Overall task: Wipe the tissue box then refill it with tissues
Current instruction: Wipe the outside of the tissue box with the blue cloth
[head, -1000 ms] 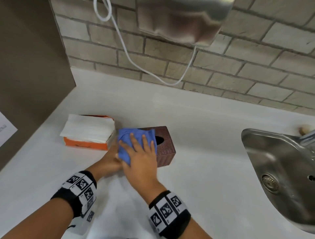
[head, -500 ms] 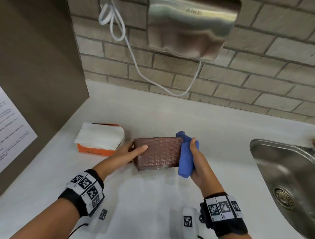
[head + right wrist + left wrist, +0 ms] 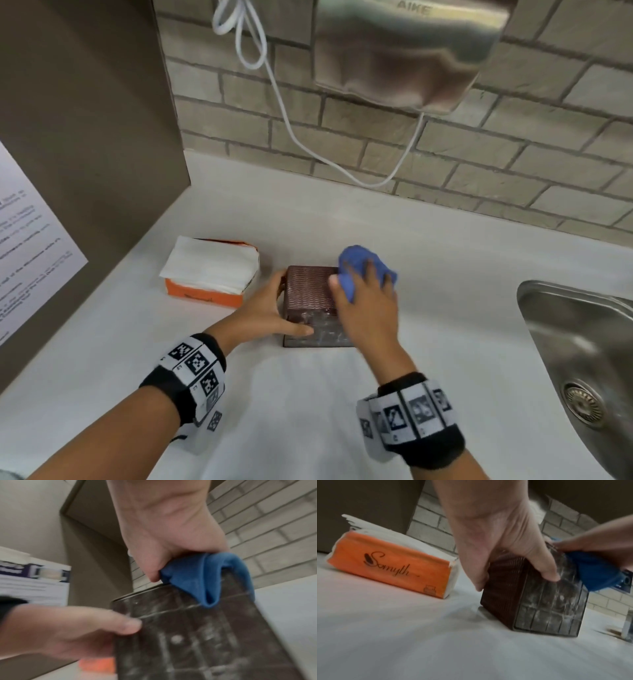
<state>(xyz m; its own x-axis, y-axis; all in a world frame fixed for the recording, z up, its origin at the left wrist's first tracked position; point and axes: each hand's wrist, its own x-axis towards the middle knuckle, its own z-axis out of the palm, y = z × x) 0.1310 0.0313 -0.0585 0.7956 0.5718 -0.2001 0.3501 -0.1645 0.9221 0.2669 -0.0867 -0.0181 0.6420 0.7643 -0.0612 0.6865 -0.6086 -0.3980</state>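
Observation:
The brown woven tissue box (image 3: 310, 289) (image 3: 503, 588) (image 3: 197, 635) lies tipped on its side on the white counter (image 3: 308, 411), its dusty ribbed underside facing me. My left hand (image 3: 274, 313) (image 3: 496, 545) grips the box's left side, thumb on the underside. My right hand (image 3: 368, 301) (image 3: 164, 534) holds a blue cloth (image 3: 359, 267) (image 3: 597, 570) (image 3: 205, 577) bunched against the box's top right edge. The orange pack of white tissues (image 3: 212, 274) (image 3: 390, 562) lies to the left of the box.
A steel sink (image 3: 582, 359) is sunk into the counter at the right. A metal hand dryer (image 3: 404, 51) with a white cable (image 3: 281, 113) hangs on the brick wall behind. A brown panel with a printed notice (image 3: 27, 246) closes off the left side.
The box has been turned so that its dusty underside now faces me. The right hand has brought the cloth from the box's right end up onto its upper edge.

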